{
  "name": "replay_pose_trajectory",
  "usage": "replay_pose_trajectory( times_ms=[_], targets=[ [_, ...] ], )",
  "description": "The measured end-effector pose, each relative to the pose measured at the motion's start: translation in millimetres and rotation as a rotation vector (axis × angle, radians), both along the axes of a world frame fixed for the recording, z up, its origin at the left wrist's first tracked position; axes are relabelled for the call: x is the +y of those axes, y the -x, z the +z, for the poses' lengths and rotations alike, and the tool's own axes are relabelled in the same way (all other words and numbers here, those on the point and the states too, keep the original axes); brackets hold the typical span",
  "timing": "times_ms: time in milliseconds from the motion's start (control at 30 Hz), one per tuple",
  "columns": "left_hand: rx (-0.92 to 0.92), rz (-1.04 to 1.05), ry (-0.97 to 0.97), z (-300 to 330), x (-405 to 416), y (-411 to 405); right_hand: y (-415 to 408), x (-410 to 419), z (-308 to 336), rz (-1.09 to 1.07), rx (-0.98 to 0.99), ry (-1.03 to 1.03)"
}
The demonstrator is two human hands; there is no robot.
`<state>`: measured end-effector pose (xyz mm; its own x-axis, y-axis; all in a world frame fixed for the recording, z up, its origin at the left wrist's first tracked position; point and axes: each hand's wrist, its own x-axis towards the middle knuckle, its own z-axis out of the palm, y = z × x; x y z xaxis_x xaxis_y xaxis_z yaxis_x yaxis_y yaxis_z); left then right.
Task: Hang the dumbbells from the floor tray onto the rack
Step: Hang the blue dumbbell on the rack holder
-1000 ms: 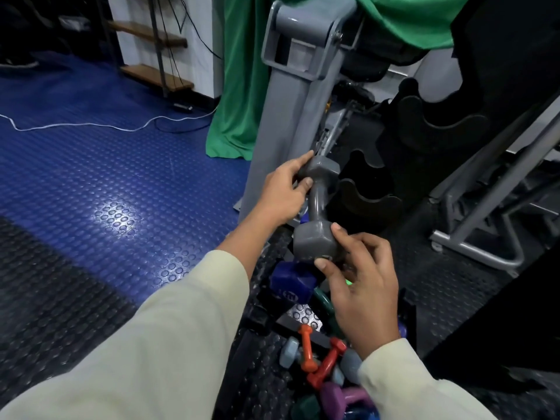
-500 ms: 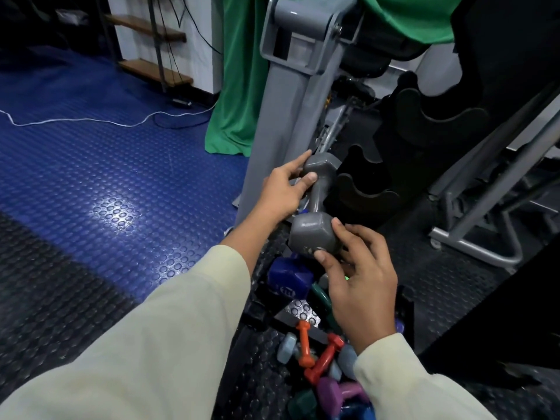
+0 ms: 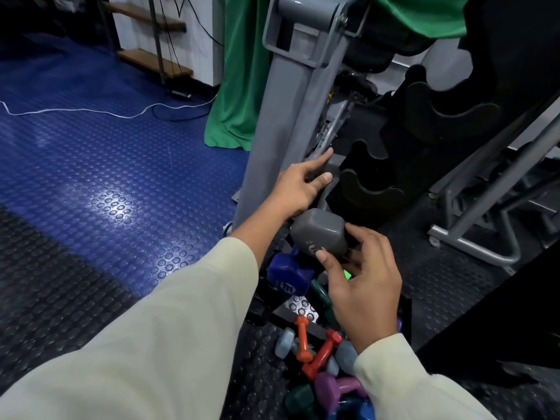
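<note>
I see a dim room lit from overhead, with one bright glare patch on the blue floor (image 3: pixel 116 207) at left. The rack (image 3: pixel 424 140) at far right sinks into near-black shadow, its detail lost. My wide lens bends straight lines near the edges, and the near sleeve (image 3: pixel 136 359) looks soft.

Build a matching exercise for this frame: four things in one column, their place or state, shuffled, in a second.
Things:
1. grey dumbbell
2. blue dumbbell
3. orange dumbbell
4. white cable

Places or states:
A. lies across the blue floor
B. held at both ends, left hand on the far head, right hand on the near head
C. in the floor pile, thin, beside a red one
D. just below the held dumbbell's near head

Pairs: 1-B, 2-D, 3-C, 4-A
</note>
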<state>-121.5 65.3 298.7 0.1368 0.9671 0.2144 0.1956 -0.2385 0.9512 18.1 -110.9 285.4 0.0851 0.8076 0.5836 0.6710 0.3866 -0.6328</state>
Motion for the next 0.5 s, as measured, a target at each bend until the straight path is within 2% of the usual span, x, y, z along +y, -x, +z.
replay_pose_trajectory(
  times_ms=[67, 167, 300, 500],
  targets=[
    [0.027, -0.079, 0.023, -1.9, 1.7, -7.8, 1.5, -3.8, -1.3, 0.023, -0.038, 0.022],
    [-0.023, -0.153, 0.108, -8.2, 7.4, -14.3, 4.3, -7.1, 0.4, -0.021, -0.110, -0.061],
    [-0.037, -0.158, 0.138, -8.2, 4.6, -14.1, 2.6, -3.0, -0.2, -0.082, -0.157, -0.130],
    [-0.180, -0.189, 0.217, -4.0, 2.0, -16.0, 1.7, 8.2, -21.2, -0.063, -0.059, -0.187]
  ],
)
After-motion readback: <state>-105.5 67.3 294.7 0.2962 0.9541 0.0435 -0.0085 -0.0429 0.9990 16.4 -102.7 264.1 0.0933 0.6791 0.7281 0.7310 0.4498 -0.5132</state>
